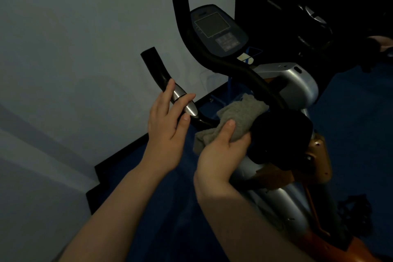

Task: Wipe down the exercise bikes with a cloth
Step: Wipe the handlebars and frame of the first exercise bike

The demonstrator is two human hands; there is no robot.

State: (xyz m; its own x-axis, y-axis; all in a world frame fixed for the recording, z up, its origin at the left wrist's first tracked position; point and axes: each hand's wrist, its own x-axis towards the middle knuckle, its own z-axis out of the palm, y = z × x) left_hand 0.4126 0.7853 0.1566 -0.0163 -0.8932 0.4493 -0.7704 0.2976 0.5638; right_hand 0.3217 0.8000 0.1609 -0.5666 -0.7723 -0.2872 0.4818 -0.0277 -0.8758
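An exercise bike (pixel 297 85) with a silver body and black handlebars stands in front of me in dim light. Its console (pixel 217 30) with a dark screen faces up. My left hand (pixel 168 121) rests with straight fingers on the left handlebar (pixel 180 98), over its metal sensor strip. My right hand (pixel 221 151) grips a grey cloth (pixel 240 117), thumb on top, and holds it against the bar near the black hub in the middle.
A pale wall (pixel 74 59) with a black skirting runs along the left. The floor (pixel 159 208) is dark blue. More dark gym equipment (pixel 308 13) stands at the back right. A black pedal (pixel 355 217) shows at the lower right.
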